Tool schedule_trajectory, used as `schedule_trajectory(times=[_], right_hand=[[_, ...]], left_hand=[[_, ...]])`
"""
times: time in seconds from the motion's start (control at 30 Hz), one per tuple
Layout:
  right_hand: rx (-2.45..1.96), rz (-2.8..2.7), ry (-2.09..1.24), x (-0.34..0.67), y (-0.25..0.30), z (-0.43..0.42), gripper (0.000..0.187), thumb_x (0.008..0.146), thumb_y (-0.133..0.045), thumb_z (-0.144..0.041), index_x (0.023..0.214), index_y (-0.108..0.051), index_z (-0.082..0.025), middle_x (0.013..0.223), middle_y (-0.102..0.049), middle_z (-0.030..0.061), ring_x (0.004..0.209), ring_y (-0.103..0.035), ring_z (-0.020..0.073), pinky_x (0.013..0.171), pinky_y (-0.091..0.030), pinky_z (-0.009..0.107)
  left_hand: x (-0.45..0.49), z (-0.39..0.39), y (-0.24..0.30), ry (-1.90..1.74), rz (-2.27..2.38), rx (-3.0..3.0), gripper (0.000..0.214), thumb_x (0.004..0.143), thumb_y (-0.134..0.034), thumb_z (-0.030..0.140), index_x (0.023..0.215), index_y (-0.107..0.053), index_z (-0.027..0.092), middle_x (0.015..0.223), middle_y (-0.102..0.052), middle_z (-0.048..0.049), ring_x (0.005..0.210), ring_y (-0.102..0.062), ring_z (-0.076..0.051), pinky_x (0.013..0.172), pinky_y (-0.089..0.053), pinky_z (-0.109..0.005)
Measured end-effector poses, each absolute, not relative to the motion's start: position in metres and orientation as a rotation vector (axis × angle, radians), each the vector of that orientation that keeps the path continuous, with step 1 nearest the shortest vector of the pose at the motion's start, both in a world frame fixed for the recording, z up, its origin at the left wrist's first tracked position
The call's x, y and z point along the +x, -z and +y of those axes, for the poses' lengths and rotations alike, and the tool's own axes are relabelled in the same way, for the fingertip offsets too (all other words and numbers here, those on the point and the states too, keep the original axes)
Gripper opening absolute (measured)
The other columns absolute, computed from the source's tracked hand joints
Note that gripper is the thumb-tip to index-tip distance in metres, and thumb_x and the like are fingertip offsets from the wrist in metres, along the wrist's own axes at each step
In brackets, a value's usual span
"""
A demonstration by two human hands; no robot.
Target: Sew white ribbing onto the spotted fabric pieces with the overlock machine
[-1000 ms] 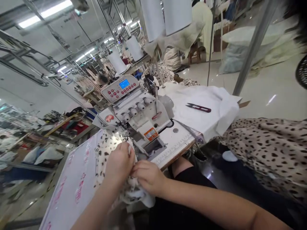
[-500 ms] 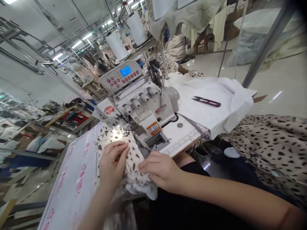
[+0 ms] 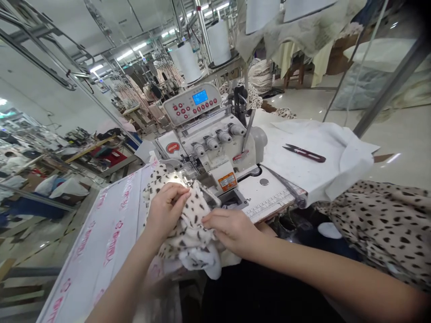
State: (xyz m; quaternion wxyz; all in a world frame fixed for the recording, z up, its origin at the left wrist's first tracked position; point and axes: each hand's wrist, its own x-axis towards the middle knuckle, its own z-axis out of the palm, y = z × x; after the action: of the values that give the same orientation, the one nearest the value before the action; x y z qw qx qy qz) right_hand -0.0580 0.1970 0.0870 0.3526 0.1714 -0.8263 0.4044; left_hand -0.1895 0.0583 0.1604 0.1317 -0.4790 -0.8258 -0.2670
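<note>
A white fleecy fabric with dark spots lies bunched on the front of an overlock sewing machine. Its far edge reaches the lit presser foot. Just in front of the foot, my left hand pinches the fabric between thumb and fingers. My right hand grips the cloth's right edge, nearer to my body. Below both hands the fabric hangs in folds over the table edge, showing a plain white part.
Dark red thread snips rest on a white cloth right of the machine. Beige spotted fabric is heaped at the right. White thread cones stand behind. A plastic-covered table extends left.
The view has shifted, so the machine appears farther right. The fabric has gathered into more folds near my hands, and both hands keep their hold on it.
</note>
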Motion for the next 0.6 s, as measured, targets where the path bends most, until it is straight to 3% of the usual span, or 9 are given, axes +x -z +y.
schedule_trajectory(times=[0.23,0.6], right_hand=[[0.465,-2.159,-0.971,-0.064,-0.092,0.199,0.024,0.076,-0.041,-0.006,0.085,-0.06,-0.016,0.088,-0.065,0.0043,0.081,-0.062,0.013,0.071,-0.051,0.022],[0.445,-2.263,-1.005,-0.075,-0.097,0.201,0.025,0.071,-0.044,-0.003,0.083,-0.061,-0.016,0.088,-0.066,0.0041,0.081,-0.062,0.0132,0.071,-0.05,0.022]], left_hand=[[-0.191,0.052,-0.173,0.628,-2.515,-1.405,0.011,0.081,-0.051,0.025,0.085,-0.06,0.02,0.095,-0.059,-0.0022,0.091,-0.054,-0.014,0.08,-0.042,-0.026],[-0.205,0.056,-0.181,0.563,-2.726,-1.201,0.016,0.077,-0.049,0.032,0.075,-0.059,0.02,0.086,-0.06,-0.0013,0.08,-0.055,-0.017,0.072,-0.041,-0.028]])
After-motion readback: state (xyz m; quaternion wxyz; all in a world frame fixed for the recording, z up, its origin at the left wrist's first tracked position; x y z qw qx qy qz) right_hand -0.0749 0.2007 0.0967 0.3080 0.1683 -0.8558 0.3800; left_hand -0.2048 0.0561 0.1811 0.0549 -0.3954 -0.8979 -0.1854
